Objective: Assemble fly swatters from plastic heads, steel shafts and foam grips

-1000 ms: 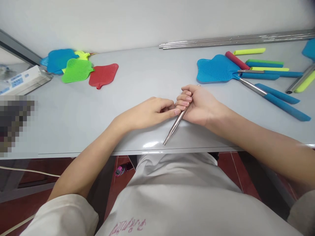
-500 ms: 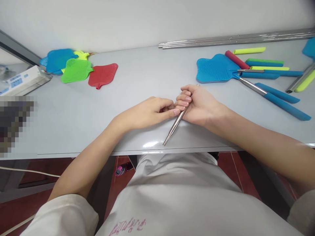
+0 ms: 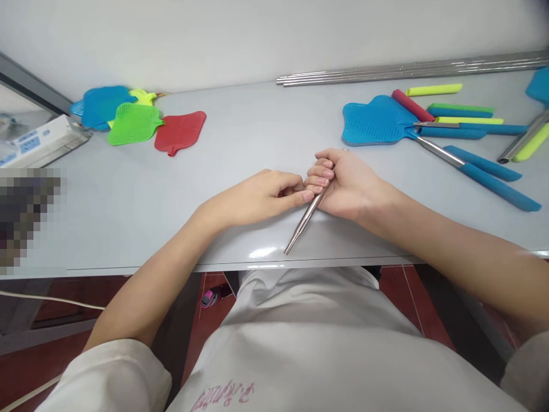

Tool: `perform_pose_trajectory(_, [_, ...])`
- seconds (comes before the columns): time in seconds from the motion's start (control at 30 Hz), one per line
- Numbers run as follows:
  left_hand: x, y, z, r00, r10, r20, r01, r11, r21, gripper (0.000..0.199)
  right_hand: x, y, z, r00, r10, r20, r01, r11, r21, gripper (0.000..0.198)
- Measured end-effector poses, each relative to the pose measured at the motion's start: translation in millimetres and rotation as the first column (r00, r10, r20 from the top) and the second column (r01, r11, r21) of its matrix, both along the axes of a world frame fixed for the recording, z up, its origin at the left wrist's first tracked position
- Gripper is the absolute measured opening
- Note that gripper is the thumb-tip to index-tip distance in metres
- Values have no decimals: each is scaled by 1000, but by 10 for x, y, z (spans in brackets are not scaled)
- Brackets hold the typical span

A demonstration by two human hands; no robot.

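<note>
My right hand (image 3: 347,180) lies palm up, its fingers wrapped around a slim telescopic metal rod (image 3: 302,223). The rod slants down toward the table's front edge, its thinner stepped end bare. Its upper part is mostly hidden in the right palm; a small tip shows beyond the hand. My left hand (image 3: 266,194) is beside the right fingers, its own fingers curled and its thumb at the rod. Beyond the right hand lies a blue fly swatter head (image 3: 373,121), joined to a metal rod (image 3: 440,151) with a blue grip sleeve (image 3: 500,186).
Loose coloured sleeves, including a red one (image 3: 412,105) and a yellow one (image 3: 434,89), lie at right. Long metal rods (image 3: 386,72) run along the wall. Green (image 3: 134,123) and red (image 3: 180,131) swatter heads lie at left, near a white power strip (image 3: 47,137).
</note>
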State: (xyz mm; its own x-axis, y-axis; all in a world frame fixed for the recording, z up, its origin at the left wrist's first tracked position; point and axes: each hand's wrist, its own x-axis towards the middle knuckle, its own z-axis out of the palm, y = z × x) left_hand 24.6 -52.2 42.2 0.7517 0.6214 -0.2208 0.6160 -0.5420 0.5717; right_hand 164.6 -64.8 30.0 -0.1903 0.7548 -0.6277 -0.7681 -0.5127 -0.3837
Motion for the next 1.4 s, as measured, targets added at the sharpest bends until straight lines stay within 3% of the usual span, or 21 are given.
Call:
perform_pose_trajectory(0.5, [2, -3, -6, 1000, 12, 4, -12, 1000, 2, 38, 2, 6, 0, 996, 32, 85, -33, 999, 17, 33])
perform_pose_trajectory(1.4, [5, -12, 7, 1000, 30, 9, -30, 999, -13, 37, -6, -6, 3, 1000, 7, 22, -7, 1000, 0, 31])
